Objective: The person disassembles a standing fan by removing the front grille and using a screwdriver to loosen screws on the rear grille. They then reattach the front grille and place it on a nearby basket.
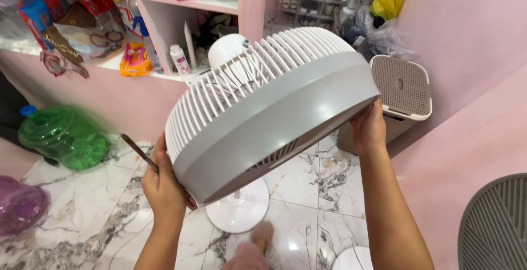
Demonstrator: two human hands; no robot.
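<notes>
A white and grey fan head (274, 111) fills the middle of the head view, tilted with its rear grille and white motor housing (228, 48) facing away. My left hand (162, 185) grips its lower left rim and also pinches a thin dark tool, likely a screwdriver (137, 150). My right hand (369, 130) holds the right rim. Below the head the fan's round white base (239, 209) stands on the marble floor.
A green plastic water jug (63, 135) lies at the left, a purple one (19, 204) at the lower left. A beige lidded basket (403, 94) stands at the right wall. A grey front grille (497, 223) is at the lower right. Cluttered pink shelves (164, 6) stand behind.
</notes>
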